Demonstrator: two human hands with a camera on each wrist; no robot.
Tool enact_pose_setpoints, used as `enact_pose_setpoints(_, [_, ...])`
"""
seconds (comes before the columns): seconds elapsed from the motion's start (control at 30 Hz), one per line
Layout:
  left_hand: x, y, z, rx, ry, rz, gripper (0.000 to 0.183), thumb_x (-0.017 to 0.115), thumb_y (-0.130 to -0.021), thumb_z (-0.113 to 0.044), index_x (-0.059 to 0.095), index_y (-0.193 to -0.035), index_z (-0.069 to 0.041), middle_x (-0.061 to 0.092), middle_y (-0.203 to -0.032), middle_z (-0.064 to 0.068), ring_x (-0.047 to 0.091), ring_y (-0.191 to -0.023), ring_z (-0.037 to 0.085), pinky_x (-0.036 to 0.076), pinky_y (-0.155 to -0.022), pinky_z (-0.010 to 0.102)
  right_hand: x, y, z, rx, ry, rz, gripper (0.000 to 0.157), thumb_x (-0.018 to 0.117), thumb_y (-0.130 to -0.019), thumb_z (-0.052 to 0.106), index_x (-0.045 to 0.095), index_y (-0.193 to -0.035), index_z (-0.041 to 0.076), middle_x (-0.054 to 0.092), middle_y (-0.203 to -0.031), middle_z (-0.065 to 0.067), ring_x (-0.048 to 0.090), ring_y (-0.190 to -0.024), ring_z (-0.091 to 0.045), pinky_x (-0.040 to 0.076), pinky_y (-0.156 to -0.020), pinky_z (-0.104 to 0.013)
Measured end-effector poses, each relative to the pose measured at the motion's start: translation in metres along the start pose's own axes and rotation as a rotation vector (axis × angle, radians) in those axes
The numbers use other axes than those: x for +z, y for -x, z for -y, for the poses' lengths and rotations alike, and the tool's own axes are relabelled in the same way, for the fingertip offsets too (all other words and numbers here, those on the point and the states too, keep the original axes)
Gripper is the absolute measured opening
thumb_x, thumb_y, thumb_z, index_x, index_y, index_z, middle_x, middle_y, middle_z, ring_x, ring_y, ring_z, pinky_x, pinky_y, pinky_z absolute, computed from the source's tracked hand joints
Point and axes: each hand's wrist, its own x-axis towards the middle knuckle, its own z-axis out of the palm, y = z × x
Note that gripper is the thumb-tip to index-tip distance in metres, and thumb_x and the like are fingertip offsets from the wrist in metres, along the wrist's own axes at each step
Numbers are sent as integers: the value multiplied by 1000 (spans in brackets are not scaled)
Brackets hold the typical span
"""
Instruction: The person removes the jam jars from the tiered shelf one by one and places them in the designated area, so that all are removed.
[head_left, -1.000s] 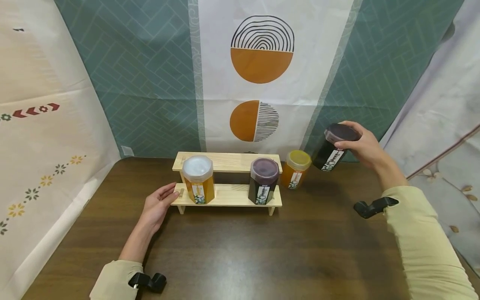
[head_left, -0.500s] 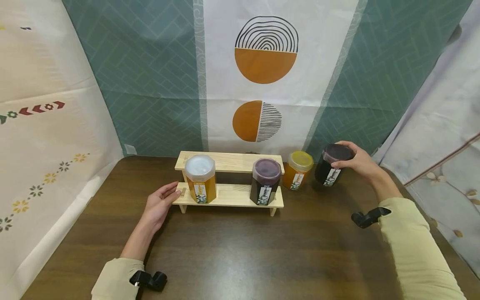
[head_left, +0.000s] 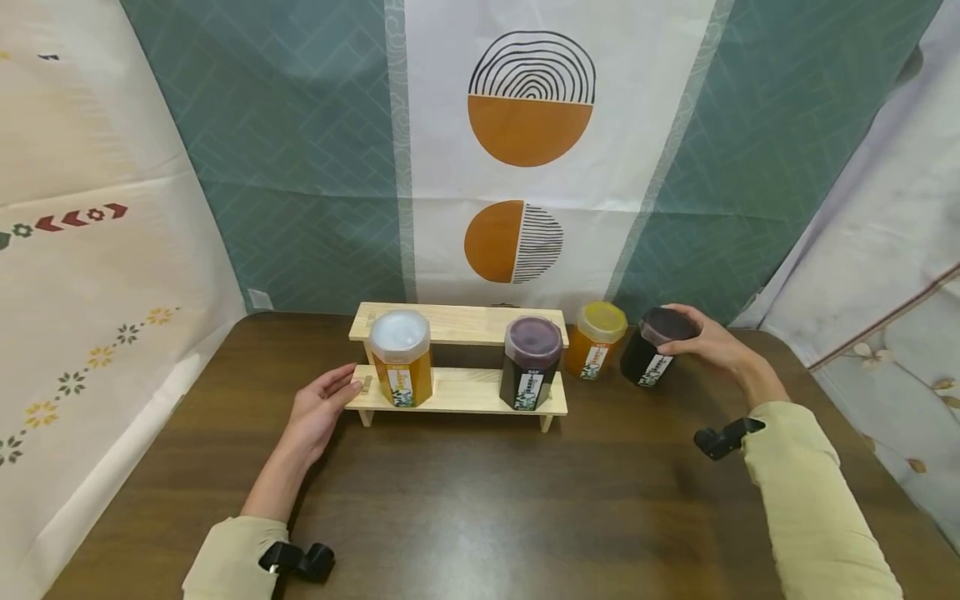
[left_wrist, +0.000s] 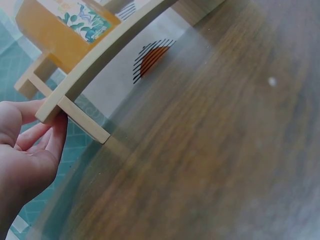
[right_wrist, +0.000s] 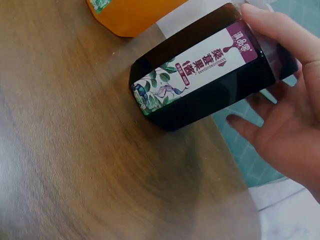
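Note:
My right hand (head_left: 716, 346) holds a dark jam jar (right_wrist: 200, 70) around its lid, thumb at the front. The jar stands at the table's back right, just right of an orange jar with a yellow lid (head_left: 596, 342). With thumb above and fingers below, my left hand (head_left: 318, 412) pinches the left end of a two-step wooden rack (left_wrist: 95, 70). On the rack's lower step are a golden jar with a whitish lid (head_left: 402, 358) at left and a dark jar with a purplish lid (head_left: 531, 362) at right.
The brown wooden table (head_left: 480, 508) extends in front of the rack. Behind it hangs a green and white patterned cloth (head_left: 315, 167). Light patterned cloths line both sides, such as the left cloth (head_left: 67, 292). Each sleeve carries a black wrist mount.
My right hand has lowered the dark jam jar from the air to the table, then shifted it left, close to the orange jar. The left hand stays at the rack's end.

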Motion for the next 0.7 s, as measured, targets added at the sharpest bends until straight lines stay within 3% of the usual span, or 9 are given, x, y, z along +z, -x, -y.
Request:
enact_pose_setpoints(0.1, [-2,1,0,-3,-5,1,55,57,-99,-10,33,-145,7,36,-143,21,49,-111,6,43,-89,14,0,1,7,50,78,36,81,69,-88,9,20,-151,5,35,-137,-20,45,-113,-19,42,-89,-26])
enact_pose_setpoints(0.2, [-2,0,0,1,1,10,55,57,-99,-11,33,-145,7,36,-142,21,49,-110,6,43,-90,14,-1,6,15,95,175,42,87,67,-91,18,8,-155,4,22,-146,-32,33,-128,-36,37,-100,-43])
enact_pose_setpoints(0.33, [-1,0,1,-4,3,4,55,56,-99,-11,33,-145,7,36,-142,20,50,-109,5,43,-89,14,-1,15,28,123,244,-27,89,63,-94,33,5,-155,7,14,-150,-35,16,-138,-48,23,-105,-62])
enact_pose_setpoints(0.5, [-1,1,1,-16,-4,-6,55,56,-99,-12,33,-146,6,36,-142,19,47,-113,7,43,-89,14,9,28,51,98,314,-138,80,56,-98,38,13,-153,-1,22,-148,-35,19,-136,-51,24,-104,-65])
enact_pose_setpoints(0.7, [-1,1,0,-15,-6,-8,56,57,-99,-14,33,-146,5,37,-141,18,46,-113,8,43,-90,13,36,40,74,14,359,-146,73,55,-99,35,20,-151,-2,26,-148,-33,24,-137,-47,27,-104,-62])
